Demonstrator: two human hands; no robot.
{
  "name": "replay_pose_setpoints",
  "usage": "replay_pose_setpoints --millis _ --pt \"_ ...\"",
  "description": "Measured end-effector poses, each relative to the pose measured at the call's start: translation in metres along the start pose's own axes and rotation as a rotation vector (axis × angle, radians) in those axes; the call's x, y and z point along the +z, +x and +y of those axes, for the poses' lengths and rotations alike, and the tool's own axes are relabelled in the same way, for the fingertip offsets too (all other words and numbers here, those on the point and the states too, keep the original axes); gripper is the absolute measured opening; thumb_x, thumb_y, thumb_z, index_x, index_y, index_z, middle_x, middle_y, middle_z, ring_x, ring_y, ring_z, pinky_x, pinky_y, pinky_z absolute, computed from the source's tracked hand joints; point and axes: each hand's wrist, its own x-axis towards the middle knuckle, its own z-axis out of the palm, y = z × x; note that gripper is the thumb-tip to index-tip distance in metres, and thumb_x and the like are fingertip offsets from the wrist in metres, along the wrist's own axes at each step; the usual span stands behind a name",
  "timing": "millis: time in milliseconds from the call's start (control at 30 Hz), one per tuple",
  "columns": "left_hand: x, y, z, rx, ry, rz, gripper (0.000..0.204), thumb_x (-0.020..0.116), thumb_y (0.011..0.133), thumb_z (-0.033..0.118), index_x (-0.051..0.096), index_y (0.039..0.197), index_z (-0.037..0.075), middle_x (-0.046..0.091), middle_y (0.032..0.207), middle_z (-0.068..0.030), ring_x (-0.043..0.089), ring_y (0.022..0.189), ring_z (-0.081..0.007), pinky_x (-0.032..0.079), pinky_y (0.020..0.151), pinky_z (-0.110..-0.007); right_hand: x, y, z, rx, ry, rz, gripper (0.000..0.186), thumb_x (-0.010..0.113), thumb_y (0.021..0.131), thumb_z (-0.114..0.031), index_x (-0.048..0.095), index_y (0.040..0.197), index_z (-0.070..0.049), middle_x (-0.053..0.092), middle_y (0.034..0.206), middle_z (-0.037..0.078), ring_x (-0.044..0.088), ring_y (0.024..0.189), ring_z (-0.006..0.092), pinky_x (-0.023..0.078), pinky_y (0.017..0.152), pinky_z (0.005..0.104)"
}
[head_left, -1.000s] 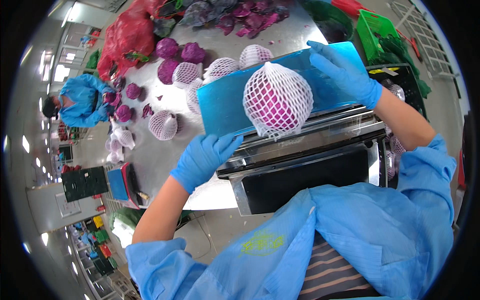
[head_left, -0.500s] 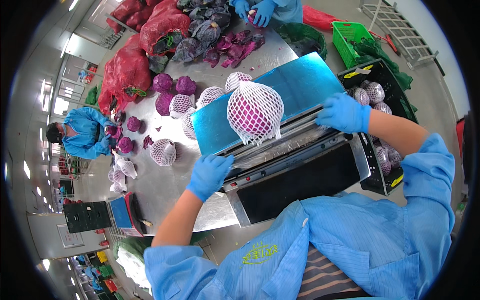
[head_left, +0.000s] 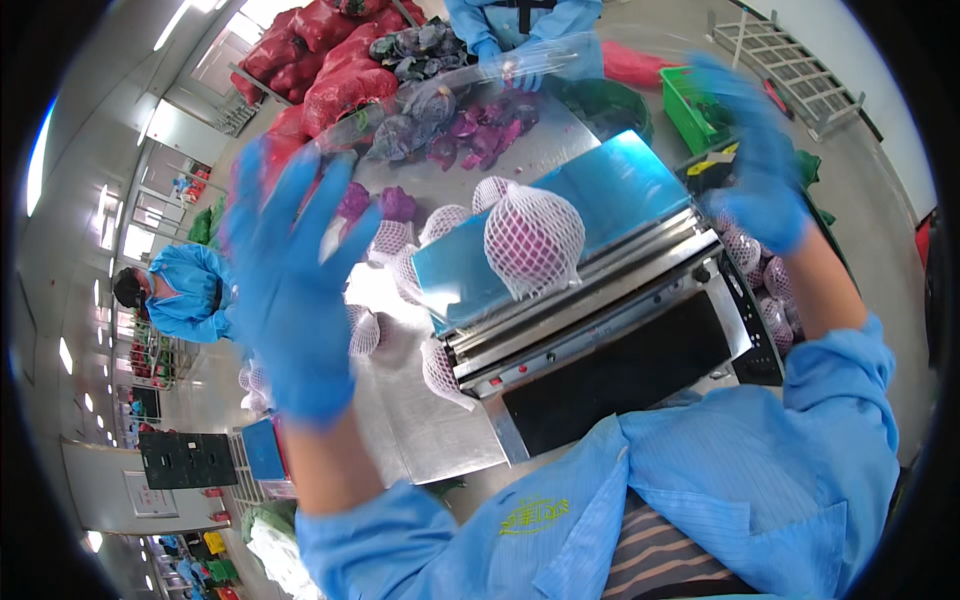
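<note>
Both my blue-gloved hands are raised and blurred by motion. A sheet of clear plastic film (head_left: 540,58) stretches through the air between them. My left hand (head_left: 295,290), fingers spread, is above the table's left side with the film running from its fingertips. On the right, my right hand (head_left: 762,180) is lifted near the black crate; its fingers are smeared. Between and below them, a red cabbage (head_left: 535,240) in white foam netting rests on the blue plate (head_left: 625,175) of a film-wrapping machine. Metal rollers (head_left: 590,305) and a black panel (head_left: 620,372) face me.
Netted cabbages (head_left: 440,372) and bare cabbages (head_left: 397,204) lie on the steel table (head_left: 430,440). Red mesh sacks (head_left: 345,95) are piled behind. A black crate (head_left: 835,245) holds wrapped cabbages at right. One co-worker (head_left: 525,25) stands across the table, another (head_left: 190,290) at left.
Both my hands have risen from the rollers, the left one up and leftward, the right one up and outward. The film has lifted from the rollers into the air. The netted cabbage stays on the plate.
</note>
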Motion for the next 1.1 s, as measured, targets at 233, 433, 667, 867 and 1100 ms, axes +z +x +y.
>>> replay_pose_setpoints --millis 233,433,667,867,1100 --pt "0.0 0.019 -0.209 -0.316 0.202 -0.431 0.097 0.078 0.078 0.038 0.024 0.152 0.005 0.047 0.142 -0.0137 0.046 0.132 -0.022 0.037 0.109 -0.037 0.172 -0.015 0.073 -0.018 -0.276 -0.859 0.153 0.072 0.044 -0.084 0.004 0.155 -0.005 0.032 0.148 0.031 0.031 0.138 0.0467 0.023 0.109 0.0602" --pt "0.026 -0.034 -0.24 -0.22 0.332 -0.452 0.144 0.094 0.052 0.046 0.002 0.153 -0.001 0.052 0.137 -0.0188 0.056 0.123 -0.0307 0.045 0.104 -0.041 0.207 -0.028 0.077 0.092 0.148 -0.817 0.145 0.083 0.05 -0.068 0.003 0.155 -0.009 0.039 0.142 0.029 0.04 0.13 0.0481 0.03 0.109 0.0559" --pt "0.015 -0.031 -0.196 -0.311 -0.008 -0.305 0.1 0.083 0.073 0.032 0.025 0.147 -0.003 0.055 0.132 -0.0181 0.059 0.117 -0.0255 0.047 0.101 -0.038 0.179 -0.001 0.029 0.389 0.708 -0.55 0.117 0.087 0.066 -0.044 0.018 0.151 -0.004 0.056 0.129 0.021 0.057 0.114 0.0292 0.045 0.101 0.0411" --pt "0.051 -0.158 -0.106 -1.318 -0.931 -0.47 0.066 0.053 0.098 0.043 0.028 0.15 0.01 0.044 0.146 -0.0119 0.049 0.13 -0.0276 0.044 0.107 -0.041 0.071 -0.077 -0.084 0.779 0.877 -0.876 0.101 0.088 0.068 -0.035 0.033 0.144 0.001 0.058 0.13 0.017 0.057 0.118 0.0229 0.043 0.105 0.0361" --pt "0.064 -0.256 -0.143 -0.435 -0.265 -0.772 0.104 0.083 0.074 0.011 0.013 0.151 0.003 0.038 0.148 -0.0114 0.044 0.131 -0.0215 0.036 0.111 -0.037 0.075 -0.127 -0.112 1.169 0.538 -1.194 0.089 0.087 0.07 -0.034 0.043 0.141 -0.002 0.063 0.124 0.016 0.063 0.106 0.0211 0.055 0.087 0.032"
